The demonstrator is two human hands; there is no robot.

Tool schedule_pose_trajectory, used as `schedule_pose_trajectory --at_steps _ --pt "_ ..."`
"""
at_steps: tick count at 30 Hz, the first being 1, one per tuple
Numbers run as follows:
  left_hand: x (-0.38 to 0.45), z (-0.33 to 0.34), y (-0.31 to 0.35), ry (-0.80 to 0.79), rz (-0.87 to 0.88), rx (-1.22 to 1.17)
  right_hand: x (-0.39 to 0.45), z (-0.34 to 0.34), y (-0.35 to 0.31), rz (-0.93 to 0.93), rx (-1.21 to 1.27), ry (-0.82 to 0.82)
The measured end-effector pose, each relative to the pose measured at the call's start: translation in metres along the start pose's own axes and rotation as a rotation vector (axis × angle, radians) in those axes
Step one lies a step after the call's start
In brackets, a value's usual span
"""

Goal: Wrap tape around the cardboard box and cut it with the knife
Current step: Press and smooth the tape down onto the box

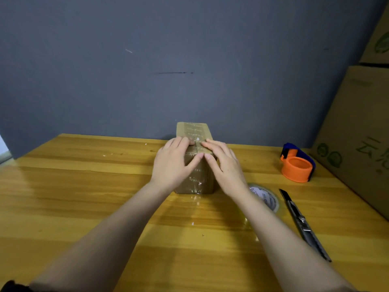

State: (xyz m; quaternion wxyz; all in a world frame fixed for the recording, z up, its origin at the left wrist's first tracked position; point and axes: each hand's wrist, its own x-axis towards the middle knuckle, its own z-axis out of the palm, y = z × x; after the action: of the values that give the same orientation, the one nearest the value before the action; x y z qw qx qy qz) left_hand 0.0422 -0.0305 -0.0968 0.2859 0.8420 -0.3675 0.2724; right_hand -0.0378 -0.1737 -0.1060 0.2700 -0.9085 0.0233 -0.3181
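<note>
A small brown cardboard box (194,131) stands on the wooden table near the far wall, with printed clear tape running along its top and down its front face. My left hand (173,163) and my right hand (223,165) lie flat on the near top edge of the box, fingers spread, thumbs meeting on the front face over the tape. Neither hand grips anything. A roll of clear tape (266,198) lies flat on the table right of my right wrist, partly hidden by the forearm. The utility knife (303,224) lies further right, blade end pointing away.
An orange and blue tape dispenser (297,163) sits at the back right. Large cardboard cartons (357,133) are stacked along the right edge. A grey wall (147,70) stands behind the table (73,186).
</note>
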Motion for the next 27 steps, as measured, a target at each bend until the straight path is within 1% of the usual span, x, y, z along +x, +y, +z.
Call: schedule_pose_trajectory --at_steps 6,11,18,20,22,23,24,27 --pt "-0.001 0.001 -0.001 0.032 0.028 0.058 0.0 0.004 0.002 -0.013 0.009 0.019" --pt "-0.002 -0.001 -0.005 -0.001 0.089 0.096 0.0 -0.004 0.007 -0.042 -0.066 -0.086" --pt "-0.002 -0.003 -0.007 -0.011 0.123 0.121 0.002 -0.015 0.009 -0.09 -0.159 -0.169" --pt "-0.003 -0.005 -0.007 -0.031 0.14 0.145 0.003 -0.017 0.008 -0.087 -0.174 -0.204" --pt "-0.003 -0.007 -0.009 -0.087 0.162 0.174 0.003 -0.018 0.006 -0.066 -0.156 -0.235" --pt "-0.003 -0.008 -0.011 -0.126 0.155 0.153 0.002 -0.018 0.006 -0.052 -0.147 -0.242" --pt "-0.003 -0.01 -0.013 -0.164 0.124 0.075 0.002 -0.019 0.004 -0.041 -0.142 -0.243" --pt "-0.002 -0.016 -0.015 -0.254 -0.021 -0.318 0.001 -0.022 -0.001 -0.018 -0.146 -0.231"
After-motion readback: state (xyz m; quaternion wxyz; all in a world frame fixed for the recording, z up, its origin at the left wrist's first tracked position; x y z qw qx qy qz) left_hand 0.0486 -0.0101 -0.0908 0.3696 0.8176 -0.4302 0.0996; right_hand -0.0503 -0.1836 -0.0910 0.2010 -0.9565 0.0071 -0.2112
